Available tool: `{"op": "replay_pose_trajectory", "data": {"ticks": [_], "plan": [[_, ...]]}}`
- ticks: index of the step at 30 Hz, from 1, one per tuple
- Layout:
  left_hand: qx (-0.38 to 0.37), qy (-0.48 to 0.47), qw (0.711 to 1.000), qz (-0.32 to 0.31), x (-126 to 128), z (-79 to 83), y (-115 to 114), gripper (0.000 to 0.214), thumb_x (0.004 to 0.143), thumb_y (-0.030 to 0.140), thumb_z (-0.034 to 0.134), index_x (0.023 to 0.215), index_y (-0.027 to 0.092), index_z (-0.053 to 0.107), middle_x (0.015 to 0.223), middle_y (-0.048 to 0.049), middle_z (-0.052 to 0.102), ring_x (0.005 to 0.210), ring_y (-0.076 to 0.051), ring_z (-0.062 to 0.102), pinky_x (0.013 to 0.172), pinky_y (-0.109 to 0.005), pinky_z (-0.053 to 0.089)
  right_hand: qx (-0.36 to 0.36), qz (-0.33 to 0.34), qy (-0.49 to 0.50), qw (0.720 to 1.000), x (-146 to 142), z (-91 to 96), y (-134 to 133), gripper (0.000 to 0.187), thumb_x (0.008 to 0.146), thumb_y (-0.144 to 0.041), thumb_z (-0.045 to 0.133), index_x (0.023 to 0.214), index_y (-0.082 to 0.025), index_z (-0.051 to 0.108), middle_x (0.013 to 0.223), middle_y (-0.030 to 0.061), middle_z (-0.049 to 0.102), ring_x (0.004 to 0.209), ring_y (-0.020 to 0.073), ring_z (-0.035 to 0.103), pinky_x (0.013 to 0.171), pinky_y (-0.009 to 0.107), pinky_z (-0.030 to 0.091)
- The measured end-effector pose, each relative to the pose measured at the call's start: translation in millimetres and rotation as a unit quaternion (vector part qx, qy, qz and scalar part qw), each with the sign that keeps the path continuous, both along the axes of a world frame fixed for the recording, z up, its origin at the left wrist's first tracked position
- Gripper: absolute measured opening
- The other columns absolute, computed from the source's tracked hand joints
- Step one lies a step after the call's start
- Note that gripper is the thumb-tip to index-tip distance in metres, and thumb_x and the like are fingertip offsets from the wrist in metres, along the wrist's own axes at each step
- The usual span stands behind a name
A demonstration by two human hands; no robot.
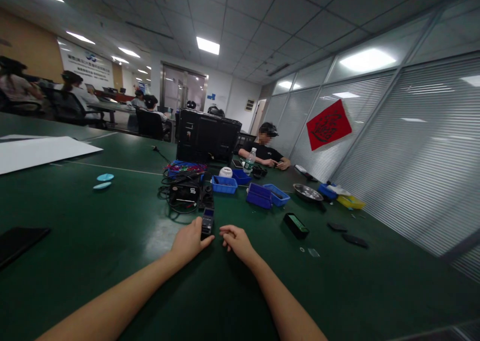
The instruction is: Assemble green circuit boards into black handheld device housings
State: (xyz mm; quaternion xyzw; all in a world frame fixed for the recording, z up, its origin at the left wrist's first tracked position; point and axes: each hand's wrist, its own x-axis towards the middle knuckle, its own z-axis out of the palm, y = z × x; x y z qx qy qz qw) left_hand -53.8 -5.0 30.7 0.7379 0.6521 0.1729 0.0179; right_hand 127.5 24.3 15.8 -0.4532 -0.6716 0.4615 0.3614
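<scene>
A green counter (150,291) stretches beneath a person's bare hands, with a black monitor (210,136) standing at 12 o'clock from them and a black box (183,193) amid cables at 11 o'clock. The left hand (186,241) rests against a small device, though whether its grip closes cannot be told; the right hand (237,241), its grip loosely parted, sits just apart. The black device (207,221) lies just off the hands, at 12 o'clock; a white ring (302,250) lies at 3.

Small black device (207,224) — greyish screen (209,212) at its far end, on green table (183,306), beside left fingers (197,223)
</scene>
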Motion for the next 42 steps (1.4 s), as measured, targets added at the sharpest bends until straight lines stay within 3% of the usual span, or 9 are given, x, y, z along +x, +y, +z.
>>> {"op": "replay_pose_trajectory", "data": {"ticks": [3,7,11,14,17,21,26,34,42], "plan": [[-0.008,-0.021,1.0,-0.005,6.9,-3.3,2.7,0.043,0.075,0.054,0.045,0.1,0.018,0.042,0.089,-0.0077,0.059,0.08,-0.022,0.059,0.066,-0.027,0.039,0.013,-0.017,-0.015,1.0,0.5,-0.5,0.1,0.03,0.068,-0.022,0.046,0.095,-0.014,0.056,0.079,0.0036,0.06,0.047,0.0068,0.049,0.039,0.019,0.039],[0.019,-0.027,0.996,-0.079,16.1,-8.6,5.9,0.047,0.074,0.046,0.051,0.11,0.017,0.042,0.1,-0.0089,0.056,0.092,-0.022,0.054,0.076,-0.03,0.038,0.067,-0.074,-0.045,0.994,2.6,-4.9,1.9,0.035,0.07,-0.022,0.044,0.103,-0.015,0.053,0.09,0.0058,0.059,0.054,0.0098,0.052,0.043,0.021,0.043],[0.049,-0.023,0.99,-0.133,25.4,-13.6,8.8,0.058,0.073,0.039,0.054,0.124,0.018,0.035,0.118,-0.0102,0.05,0.099,-0.024,0.048,0.083,-0.034,0.036,0.134,-0.168,-0.097,0.972,7.3,-5.5,5.2,0.04,0.077,-0.031,0.043,0.112,-0.014,0.05,0.098,0.0084,0.058,0.067,0.0137,0.056,0.062,0.028,0.048],[0.059,-0.025,0.984,-0.165,29.6,-14.8,9.2,0.058,0.074,0.036,0.051,0.127,0.021,0.035,0.13,-0.0075,0.043,0.103,-0.025,0.044,0.084,-0.037,0.034,0.155,-0.201,-0.169,0.952,7.0,-0.3,3.6,0.049,0.077,-0.039,0.045,0.117,-0.012,0.047,0.106,0.0116,0.056,0.088,0.0186,0.056,0.08,0.031,0.044],[0.05,-0.022,0.981,-0.188,31.4,-14.5,8.3,0.056,0.075,0.036,0.049,0.128,0.022,0.036,0.131,-0.0064,0.043,0.105,-0.027,0.042,0.084,-0.04,0.033,0.148,-0.227,-0.282,0.92,2.6,5.4,-0.5,0.065,0.073,-0.043,0.051,0.126,-0.009,0.039,0.115,0.015,0.052,0.106,0.024,0.048,0.087,0.033,0.038],[0.039,-0.024,0.977,-0.207,31.3,-13.7,8.1,0.054,0.076,0.037,0.048,0.128,0.023,0.038,0.129,-0.0059,0.045,0.107,-0.026,0.041,0.085,-0.04,0.032,0.138,-0.238,-0.39,0.879,-0.3,8.6,-1.4,0.068,0.074,-0.04,0.05,0.131,-0.008,0.031,0.112,0.0166,0.054,0.103,0.0262,0.05,0.081,0.033,0.04],[0.031,-0.057,0.978,-0.201,27.7,-13.7,11.5,0.05,0.076,0.033,0.047,0.125,0.022,0.042,0.123,-0.0045,0.051,0.107,-0.024,0.042,0.087,-0.036,0.034,0.135,-0.27,-0.431,0.851,8.0,8.3,5.9,0.064,0.076,-0.037,0.046,0.131,-0.006,0.031,0.107,0.0171,0.056,0.098,0.0261,0.053,0.078,0.032,0.04],[0.026,-0.084,0.976,-0.197,25.6,-17.0,17.0,0.047,0.076,0.029,0.047,0.122,0.022,0.044,0.118,-0.0041,0.055,0.106,-0.022,0.044,0.089,-0.035,0.033,0.169,-0.277,-0.451,0.832,10.3,1.2,8.7,0.065,0.077,-0.041,0.045,0.13,-0.006,0.03,0.112,0.0176,0.049,0.101,0.0263,0.05,0.077,0.031,0.042],[0.025,-0.094,0.973,-0.208,23.7,-13.3,15.0,0.041,0.077,0.028,0.047,0.117,0.022,0.049,0.115,-0.0044,0.057,0.103,-0.022,0.045,0.087,-0.035,0.035,0.138,-0.26,-0.475,0.829,10.5,4.0,4.3,0.072,0.078,-0.048,0.043,0.136,-0.013,0.016,0.11,0.0175,0.048,0.084,0.025,0.058,0.068,0.033,0.042]]}}
